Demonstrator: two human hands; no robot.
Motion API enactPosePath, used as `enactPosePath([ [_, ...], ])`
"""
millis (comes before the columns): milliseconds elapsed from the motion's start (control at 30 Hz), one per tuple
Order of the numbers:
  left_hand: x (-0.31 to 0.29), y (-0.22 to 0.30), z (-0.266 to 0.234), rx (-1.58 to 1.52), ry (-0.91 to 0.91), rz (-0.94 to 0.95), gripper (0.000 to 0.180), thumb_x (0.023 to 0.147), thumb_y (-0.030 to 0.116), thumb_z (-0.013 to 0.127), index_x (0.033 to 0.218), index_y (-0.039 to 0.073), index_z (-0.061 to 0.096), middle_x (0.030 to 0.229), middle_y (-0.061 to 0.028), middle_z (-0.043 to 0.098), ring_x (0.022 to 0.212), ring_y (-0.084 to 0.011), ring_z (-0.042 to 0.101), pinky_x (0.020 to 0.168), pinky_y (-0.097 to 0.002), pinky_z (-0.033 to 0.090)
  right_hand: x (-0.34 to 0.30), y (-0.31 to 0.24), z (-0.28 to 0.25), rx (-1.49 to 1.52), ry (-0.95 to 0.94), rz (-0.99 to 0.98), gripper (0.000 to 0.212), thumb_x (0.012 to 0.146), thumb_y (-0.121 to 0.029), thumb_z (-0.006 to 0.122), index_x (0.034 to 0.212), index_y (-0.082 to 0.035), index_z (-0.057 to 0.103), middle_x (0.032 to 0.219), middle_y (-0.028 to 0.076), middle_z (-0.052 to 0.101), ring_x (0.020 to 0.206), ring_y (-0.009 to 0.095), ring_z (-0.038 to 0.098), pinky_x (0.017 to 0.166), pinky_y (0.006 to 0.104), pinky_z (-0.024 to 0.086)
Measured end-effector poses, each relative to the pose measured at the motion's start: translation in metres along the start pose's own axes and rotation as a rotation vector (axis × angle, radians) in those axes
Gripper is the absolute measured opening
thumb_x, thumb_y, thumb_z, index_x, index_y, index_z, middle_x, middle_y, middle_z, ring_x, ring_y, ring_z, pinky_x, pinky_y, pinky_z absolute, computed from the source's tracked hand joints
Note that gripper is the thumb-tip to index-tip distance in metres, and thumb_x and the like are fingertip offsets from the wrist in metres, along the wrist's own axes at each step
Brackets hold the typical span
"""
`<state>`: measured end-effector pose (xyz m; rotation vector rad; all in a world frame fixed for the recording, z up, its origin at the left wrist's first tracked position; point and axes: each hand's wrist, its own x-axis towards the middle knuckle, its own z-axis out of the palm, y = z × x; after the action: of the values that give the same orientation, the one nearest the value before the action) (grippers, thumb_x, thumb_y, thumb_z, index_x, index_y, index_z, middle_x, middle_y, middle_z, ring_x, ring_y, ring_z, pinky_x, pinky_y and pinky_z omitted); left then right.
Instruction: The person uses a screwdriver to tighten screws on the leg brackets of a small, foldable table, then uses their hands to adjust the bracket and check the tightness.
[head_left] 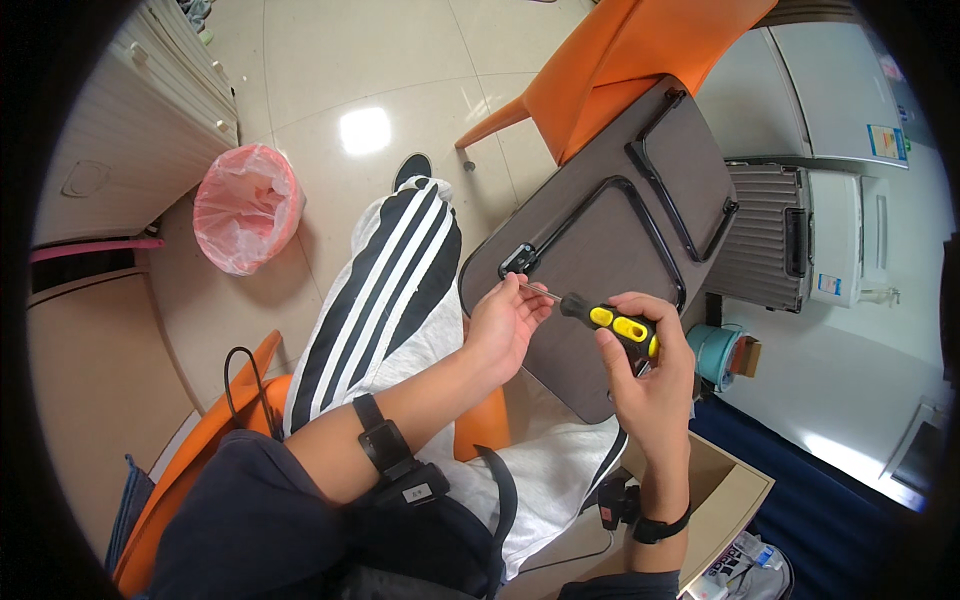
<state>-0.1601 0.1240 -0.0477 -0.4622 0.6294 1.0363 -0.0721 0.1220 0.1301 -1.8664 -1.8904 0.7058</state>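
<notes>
My right hand (650,365) is wrapped round the black and yellow handle of a screwdriver (622,324). Its thin shaft points left, toward a black hinge bracket (518,261) on the underside of a dark brown folding table (590,240). At the shaft's tip, beside the bracket, the fingertips of my left hand (500,330) are pinched together. Whatever they hold there is too small and covered to make out. From the bracket a bent black metal leg (640,215) lies folded along the board, and a second leg (655,175) lies farther off.
The tabletop leans against an orange chair (610,70) at the far side. A pink-lined bin (245,215) stands on the tiled floor at left. A grey ribbed suitcase (760,235) and a teal bucket (712,350) are at right. An open drawer (735,490) is near my right forearm.
</notes>
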Motion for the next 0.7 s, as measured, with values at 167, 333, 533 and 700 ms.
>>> enactPosePath([
  [167,0.0,-0.001,0.002,0.149,0.031,0.008,0.02,0.104,0.024,0.039,0.108,0.006,0.047,0.087,-0.0081,0.059,0.081,-0.0183,0.059,0.078,-0.0325,0.049,-0.008,-0.007,0.006,-0.096,-0.003,-0.097,0.026,0.082,-0.005,0.071,0.104,-0.003,0.058,0.107,0.01,0.065,0.078,0.019,0.064,0.059,0.025,0.048],
  [333,-0.002,-0.003,0.002,0.201,0.027,0.042,0.021,0.1,0.023,0.043,0.11,0.005,0.046,0.086,-0.0079,0.058,0.079,-0.0168,0.059,0.074,-0.0301,0.048,-0.013,-0.004,0.012,-0.131,0.012,-0.178,0.027,0.08,-0.005,0.072,0.104,-0.003,0.058,0.106,0.011,0.065,0.074,0.021,0.063,0.058,0.0261,0.048],
  [533,-0.009,-0.007,0.004,0.247,0.017,0.083,0.026,0.099,0.027,0.046,0.113,0.004,0.044,0.088,-0.0085,0.057,0.077,-0.0155,0.057,0.073,-0.0285,0.048,-0.013,-0.004,0.011,-0.134,0.002,-0.163,0.028,0.079,-0.004,0.072,0.104,-0.003,0.058,0.106,0.012,0.065,0.074,0.022,0.063,0.058,0.0276,0.048],
  [700,-0.011,-0.009,0.006,0.262,-0.003,0.111,0.027,0.1,0.031,0.046,0.108,0.005,0.044,0.089,-0.0078,0.055,0.075,-0.0139,0.057,0.071,-0.0268,0.048,-0.013,-0.005,0.01,-0.15,-0.004,-0.166,0.029,0.079,-0.004,0.072,0.103,-0.003,0.057,0.106,0.012,0.065,0.076,0.024,0.064,0.06,0.0283,0.049],
])
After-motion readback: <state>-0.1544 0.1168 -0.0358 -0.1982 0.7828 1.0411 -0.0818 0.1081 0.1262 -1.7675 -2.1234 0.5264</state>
